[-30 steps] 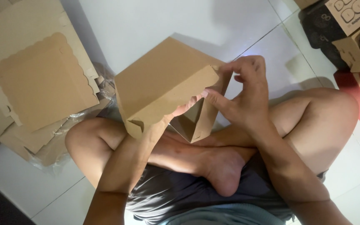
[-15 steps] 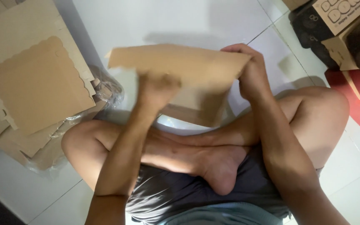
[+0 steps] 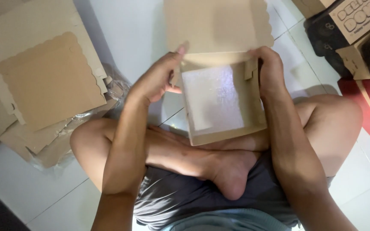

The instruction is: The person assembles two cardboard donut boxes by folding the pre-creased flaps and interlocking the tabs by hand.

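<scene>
- A person sits cross-legged on a white tiled floor (image 3: 125,38), seen from above.
- A brown cardboard box (image 3: 221,100) is held open over the lap, its scalloped lid (image 3: 215,23) tipped back away from the body.
- The left hand (image 3: 157,79) grips the box's left wall near the hinge, fingers closed on the cardboard.
- The right hand (image 3: 270,70) clamps the right wall beside a small side tab, fingers curled over the edge.
- A shiny pale lining shows inside the box.
- Flat unfolded cardboard blanks (image 3: 43,81) lie stacked to the left on crinkled clear plastic wrap (image 3: 112,92).
- Dark printed cartons (image 3: 352,34) stand at upper right.
</scene>
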